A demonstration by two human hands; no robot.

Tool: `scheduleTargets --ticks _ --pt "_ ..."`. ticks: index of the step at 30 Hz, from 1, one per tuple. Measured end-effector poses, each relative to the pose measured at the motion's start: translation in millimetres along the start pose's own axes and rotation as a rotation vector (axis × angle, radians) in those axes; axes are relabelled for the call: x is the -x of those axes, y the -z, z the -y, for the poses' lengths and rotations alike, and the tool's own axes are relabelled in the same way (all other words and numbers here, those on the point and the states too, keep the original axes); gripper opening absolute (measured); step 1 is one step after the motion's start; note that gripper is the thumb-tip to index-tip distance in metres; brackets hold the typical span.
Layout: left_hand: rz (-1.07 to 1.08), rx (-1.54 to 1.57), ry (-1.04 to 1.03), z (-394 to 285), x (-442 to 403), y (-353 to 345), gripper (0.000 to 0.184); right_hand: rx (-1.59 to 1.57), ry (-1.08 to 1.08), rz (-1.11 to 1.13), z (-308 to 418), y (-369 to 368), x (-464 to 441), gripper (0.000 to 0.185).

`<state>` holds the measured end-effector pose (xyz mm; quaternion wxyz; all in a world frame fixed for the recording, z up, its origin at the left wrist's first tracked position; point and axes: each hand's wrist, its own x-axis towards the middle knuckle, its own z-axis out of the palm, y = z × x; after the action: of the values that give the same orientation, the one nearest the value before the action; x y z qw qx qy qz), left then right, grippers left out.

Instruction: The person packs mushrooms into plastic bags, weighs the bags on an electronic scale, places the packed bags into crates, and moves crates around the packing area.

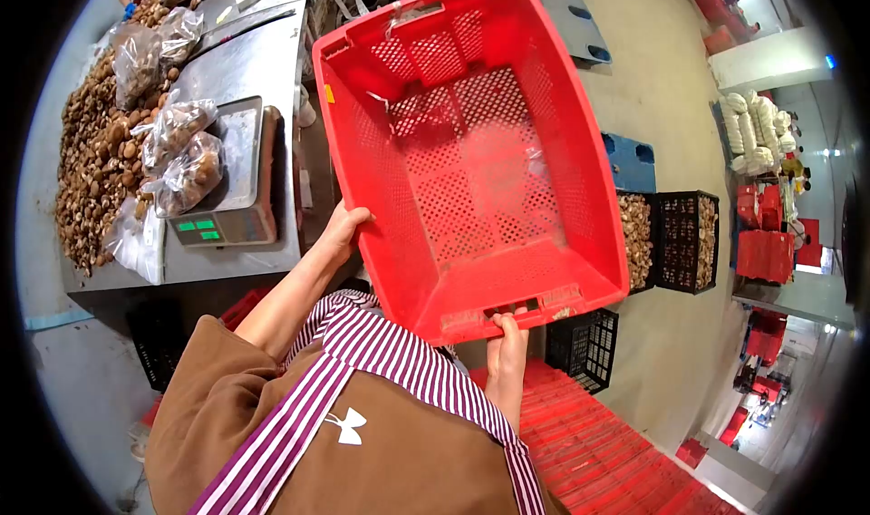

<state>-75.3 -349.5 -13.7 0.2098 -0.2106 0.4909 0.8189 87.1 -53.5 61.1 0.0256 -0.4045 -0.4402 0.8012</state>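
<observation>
A large red plastic crate (pixel 471 175) with perforated walls and floor is held up in front of me, tilted so that I look into it. Nothing lies inside except what may be a bit of clear film. My left hand (pixel 341 232) grips the crate's left side, thumb over the rim. At the near end, my right hand (pixel 507 347) has its fingers hooked through the handle slot.
Left is a metal table (pixel 258 80) with a pile of mushrooms (pixel 95 170), bagged mushrooms (pixel 188 172) and a digital scale (pixel 227 216). Stacked red crates (pixel 598 442) stand at my right. Beyond are black crates (pixel 686 241) and a blue pallet (pixel 628 161).
</observation>
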Motion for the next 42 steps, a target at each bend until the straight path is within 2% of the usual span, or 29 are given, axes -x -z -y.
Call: scheduleTargets --ticks 3,6,9,11,13,15,16,17,19,21,23,25,26,27,29,30,31,33,35,36,37,40,41,42 --pt "0.012 -0.034 -0.074 -2.7 -12.0 -55.7 0.035 -0.001 0.044 0.019 32.5 21.3 -22.8 0.043" --pt "0.003 -0.038 -0.05 12.3 -22.4 -117.1 0.037 0.018 0.113 -0.012 80.5 48.3 -42.7 0.042" --pt "0.049 0.039 -0.027 53.3 -46.3 -169.3 0.039 0.123 0.241 -0.132 130.6 77.0 -65.2 0.051" --pt "0.084 0.048 -0.006 76.1 -55.0 -212.7 0.042 0.28 0.206 -0.062 167.4 119.1 -88.1 0.059" --pt "0.114 0.034 0.074 108.6 -69.3 -248.0 0.043 0.215 0.262 -0.073 199.8 135.4 -97.2 0.053" --pt "0.088 0.047 0.127 151.3 -80.8 -274.6 0.044 0.23 0.262 -0.096 219.9 168.5 -107.7 0.046" --pt "0.081 0.03 0.085 171.5 -83.0 -283.2 0.045 0.242 0.225 -0.085 226.2 183.2 -107.8 0.04" --pt "0.052 -0.014 0.194 201.6 -92.8 -286.5 0.048 0.211 0.204 -0.121 225.1 206.0 -107.6 0.04" --pt "0.052 0.108 0.151 223.4 -85.9 -306.3 0.047 0.238 0.165 -0.209 222.4 222.4 -99.7 0.036" --pt "0.073 -0.071 0.319 245.2 -95.0 -300.1 0.047 0.195 0.064 -0.26 206.9 258.6 -100.8 0.034" --pt "0.077 -0.115 0.374 241.7 -95.0 -313.5 0.037 0.163 0.084 -0.203 209.4 253.0 -94.0 0.028" --pt "0.058 -0.148 0.325 237.6 -96.6 -326.8 0.024 0.108 0.023 -0.29 219.9 241.5 -102.9 0.023" --pt "0.013 -0.117 0.385 247.9 -104.0 -326.8 0.015 0.125 0.022 -0.248 225.2 244.3 -110.3 0.021" --pt "0.019 -0.092 0.357 265.7 -117.8 -325.8 0.014 0.127 0.036 -0.246 229.7 244.9 -119.4 0.021" --pt "0.106 -0.038 0.367 248.3 -128.6 -337.4 0.016 0.197 0.147 -0.184 245.9 234.4 -125.7 0.021" --pt "0.094 0.063 0.312 208.5 -119.5 -358.3 0.025 0.218 0.118 -0.16 255.5 230.7 -134.0 0.022" --pt "0.129 -0.028 0.348 207.6 -135.6 -358.2 0.035 0.217 0.156 -0.117 269.9 207.1 -137.9 0.024" --pt "0.14 0.015 0.191 191.5 -162.2 -373.5 0.04 0.253 0.182 -0.213 283.4 186.5 -165.7 0.027" --pt "0.102 0.065 0.085 172.1 -196.1 -391.2 0.035 0.305 0.181 -0.269 300.2 164.0 -202.8 0.03" --pt "0.095 0.041 0.138 171.2 -219.7 -390.9 0.031 0.508 0.103 -0.354 304.2 188.1 -237.6 0.03" --pt "0.088 0.018 0.202 165.2 -239.9 -392.8 0.028 0.495 0.119 -0.346 309.7 179.4 -255.6 0.03" --pt "0.088 0.021 0.16 140.3 -306.5 -403.5 0.021 0.485 0.286 -0.223 335.5 149.4 -328.1 0.025" --pt "0.076 0.068 0.113 108.6 -321.6 -414.0 0.021 0.581 0.225 -0.23 350.2 127.7 -351.8 0.023" --pt "0.035 -0.065 0.207 73.0 -335.1 -416.7 0.023 0.607 0.185 -0.303 363.5 100.5 -380.1 0.023"
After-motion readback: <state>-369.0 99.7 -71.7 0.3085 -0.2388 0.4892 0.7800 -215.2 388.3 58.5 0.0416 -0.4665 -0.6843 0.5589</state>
